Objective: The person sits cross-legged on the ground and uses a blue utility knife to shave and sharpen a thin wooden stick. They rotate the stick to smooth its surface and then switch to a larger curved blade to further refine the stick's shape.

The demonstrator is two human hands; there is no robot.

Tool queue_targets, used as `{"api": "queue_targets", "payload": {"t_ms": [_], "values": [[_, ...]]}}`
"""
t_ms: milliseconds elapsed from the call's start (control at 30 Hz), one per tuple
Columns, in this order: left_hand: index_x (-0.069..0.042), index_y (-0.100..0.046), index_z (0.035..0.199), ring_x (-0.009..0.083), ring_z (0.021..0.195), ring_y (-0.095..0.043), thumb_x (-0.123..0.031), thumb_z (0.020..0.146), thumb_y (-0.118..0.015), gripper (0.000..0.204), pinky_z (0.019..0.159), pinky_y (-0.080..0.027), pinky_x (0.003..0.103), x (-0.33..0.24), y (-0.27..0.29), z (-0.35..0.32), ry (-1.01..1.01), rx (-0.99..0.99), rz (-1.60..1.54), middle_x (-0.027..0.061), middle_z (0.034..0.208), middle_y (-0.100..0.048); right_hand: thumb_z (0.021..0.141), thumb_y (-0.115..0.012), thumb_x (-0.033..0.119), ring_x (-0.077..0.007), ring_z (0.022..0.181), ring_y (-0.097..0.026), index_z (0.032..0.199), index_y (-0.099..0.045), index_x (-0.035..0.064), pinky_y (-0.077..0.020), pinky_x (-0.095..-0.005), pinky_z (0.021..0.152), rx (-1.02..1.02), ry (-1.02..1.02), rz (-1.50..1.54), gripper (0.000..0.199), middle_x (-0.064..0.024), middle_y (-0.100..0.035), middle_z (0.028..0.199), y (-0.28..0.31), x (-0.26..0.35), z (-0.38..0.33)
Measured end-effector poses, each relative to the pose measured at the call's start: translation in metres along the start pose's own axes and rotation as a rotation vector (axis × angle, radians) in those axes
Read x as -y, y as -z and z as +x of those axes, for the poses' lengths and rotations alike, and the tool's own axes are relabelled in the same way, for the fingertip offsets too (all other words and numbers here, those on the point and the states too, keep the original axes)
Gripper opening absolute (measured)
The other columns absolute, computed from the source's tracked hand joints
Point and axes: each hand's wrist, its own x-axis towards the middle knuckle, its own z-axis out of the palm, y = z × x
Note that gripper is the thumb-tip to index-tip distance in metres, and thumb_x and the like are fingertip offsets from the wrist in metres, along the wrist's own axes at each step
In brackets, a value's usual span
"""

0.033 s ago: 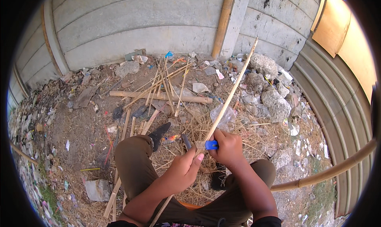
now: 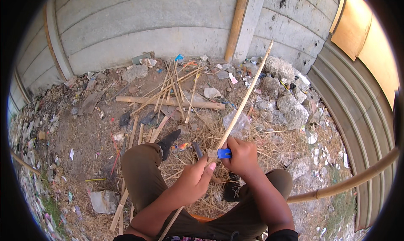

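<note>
A long, pale bamboo strip (image 2: 251,89) slants from between my knees up toward the far right. My left hand (image 2: 190,183) is closed around its lower part, thumb stretched along it. My right hand (image 2: 243,157) grips a blue-handled utility knife (image 2: 224,153). Its wide blade lies across the strip, close to my left thumb and fingertips. The left fingers are partly hidden behind the hand. Just beyond my left hand, a dark flat metal tool (image 2: 197,150) shows between my legs, the rest of it covered.
Thin bamboo sticks (image 2: 173,85) lie heaped over a thick bamboo pole (image 2: 202,104). Straw-like shavings (image 2: 202,135) cover the ground ahead. Concrete chunks (image 2: 292,111) sit by the concrete wall (image 2: 147,20). Another bamboo pole (image 2: 343,185) crosses at right, near corrugated sheeting (image 2: 357,127).
</note>
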Motion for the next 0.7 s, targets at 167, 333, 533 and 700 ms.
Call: {"api": "queue_targets", "payload": {"t_ms": [167,333,533,700], "values": [[0.003,-0.048,0.128,0.0122,0.05,-0.055,-0.022,0.107,-0.047,0.032,0.049,-0.041,0.034,0.0,-0.001,0.0,0.072,0.042,-0.067,0.0094,0.058,-0.052,0.087,-0.06,0.012,-0.032,0.046,-0.056,0.075,-0.057,0.0059,-0.0436,-0.0426,0.045,0.023,0.0,-0.011,0.014,-0.0117,-0.055,0.058,0.005,0.001,-0.005],[0.008,-0.046,0.128,0.0262,0.052,-0.061,-0.019,0.106,-0.047,0.035,0.051,-0.044,0.04,-0.016,-0.011,-0.001,0.009,0.03,0.092,0.0163,0.06,-0.056,0.091,-0.058,0.014,-0.0329,0.046,-0.055,0.073,-0.055,0.0059,-0.0442,-0.0434,0.045,0.025,-0.114,-0.083,0.02,-0.0124,-0.054,0.057,0.007,-0.001,-0.018],[0.012,-0.044,0.129,0.0394,0.059,-0.064,-0.016,0.105,-0.047,0.037,0.055,-0.046,0.046,-0.018,-0.023,0.0,0.041,0.071,0.235,0.0226,0.066,-0.059,0.092,-0.057,0.016,-0.034,0.045,-0.054,0.07,-0.053,0.0069,-0.0443,-0.0446,0.045,0.018,-0.177,-0.158,0.025,-0.0131,-0.054,0.055,0.012,-0.011,-0.03],[0.01,-0.046,0.126,0.0391,0.056,-0.061,-0.015,0.105,-0.047,0.033,0.054,-0.044,0.046,-0.016,-0.023,0.001,0.019,0.031,0.224,0.0219,0.064,-0.058,0.092,-0.058,0.019,-0.0336,0.045,-0.055,0.068,-0.054,0.0072,-0.0448,-0.0445,0.045,-0.008,-0.192,-0.206,0.027,-0.0126,-0.054,0.054,0.006,-0.013,-0.026]]}}
